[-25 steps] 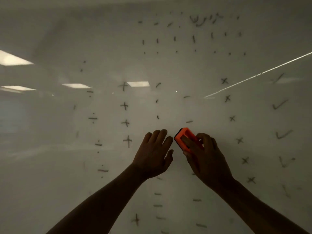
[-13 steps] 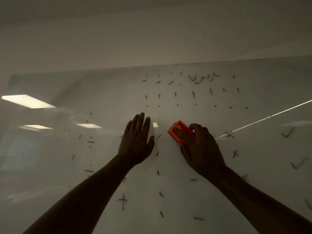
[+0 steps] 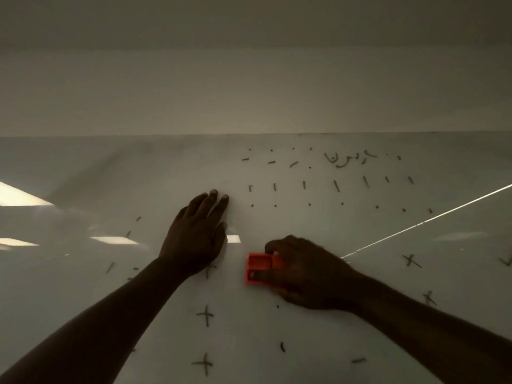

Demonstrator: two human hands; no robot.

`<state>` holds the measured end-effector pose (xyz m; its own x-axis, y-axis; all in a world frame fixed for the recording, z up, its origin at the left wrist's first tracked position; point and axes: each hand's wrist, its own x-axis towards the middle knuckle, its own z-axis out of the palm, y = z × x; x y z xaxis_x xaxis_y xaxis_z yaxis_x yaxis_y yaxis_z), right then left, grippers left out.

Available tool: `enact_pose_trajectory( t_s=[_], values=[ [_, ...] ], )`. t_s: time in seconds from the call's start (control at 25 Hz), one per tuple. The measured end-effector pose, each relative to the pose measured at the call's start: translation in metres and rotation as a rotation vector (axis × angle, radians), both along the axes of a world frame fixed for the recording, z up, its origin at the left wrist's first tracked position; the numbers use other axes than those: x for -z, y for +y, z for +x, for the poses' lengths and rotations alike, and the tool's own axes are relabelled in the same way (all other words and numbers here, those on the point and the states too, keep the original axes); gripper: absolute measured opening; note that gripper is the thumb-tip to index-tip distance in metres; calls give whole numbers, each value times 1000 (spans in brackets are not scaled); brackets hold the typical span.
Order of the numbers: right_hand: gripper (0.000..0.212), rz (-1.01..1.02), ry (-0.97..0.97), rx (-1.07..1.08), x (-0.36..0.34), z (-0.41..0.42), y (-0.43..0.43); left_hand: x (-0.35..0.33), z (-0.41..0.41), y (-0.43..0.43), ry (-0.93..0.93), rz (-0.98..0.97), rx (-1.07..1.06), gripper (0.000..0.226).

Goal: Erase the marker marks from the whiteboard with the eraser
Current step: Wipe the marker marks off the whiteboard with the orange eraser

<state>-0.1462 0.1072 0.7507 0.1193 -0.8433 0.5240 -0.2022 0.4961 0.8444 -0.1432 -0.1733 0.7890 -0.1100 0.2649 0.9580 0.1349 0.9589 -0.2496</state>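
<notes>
The whiteboard (image 3: 360, 245) carries plus signs (image 3: 205, 315), crosses (image 3: 412, 260), dashes and an unreadable scribble (image 3: 349, 159).

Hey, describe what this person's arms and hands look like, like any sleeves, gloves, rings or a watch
Both forearms are bare as far as the picture shows: no sleeves or cuffs in view. The left hand and right hand wear no gloves, and no watch or bracelet shows at either wrist. The light is dim, so I cannot rule out a thin ring. The fingernails look short.

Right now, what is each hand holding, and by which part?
The right hand holds the orange eraser by its right end. The left hand holds nothing, lying flat on the whiteboard.
</notes>
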Motion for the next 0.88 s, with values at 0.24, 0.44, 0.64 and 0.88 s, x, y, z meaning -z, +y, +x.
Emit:
enact_pose_trajectory(
  t_s=[0.24,0.44,0.64,0.88],
  values=[
    [53,-1149,12,-153,-85,-10,-42,-7,-9,-16,55,-74,59,68],
    [62,-336,65,14,-62,-8,-42,-7,-11,-27,101,-112,109,67],
    [59,-1293,0,-39,-129,-10,-50,0,-15,-23,100,-72,168,69],
    [57,-299,-15,-21,-137,5,-86,3,-11,-21,161,-48,99,63]
  ],
)
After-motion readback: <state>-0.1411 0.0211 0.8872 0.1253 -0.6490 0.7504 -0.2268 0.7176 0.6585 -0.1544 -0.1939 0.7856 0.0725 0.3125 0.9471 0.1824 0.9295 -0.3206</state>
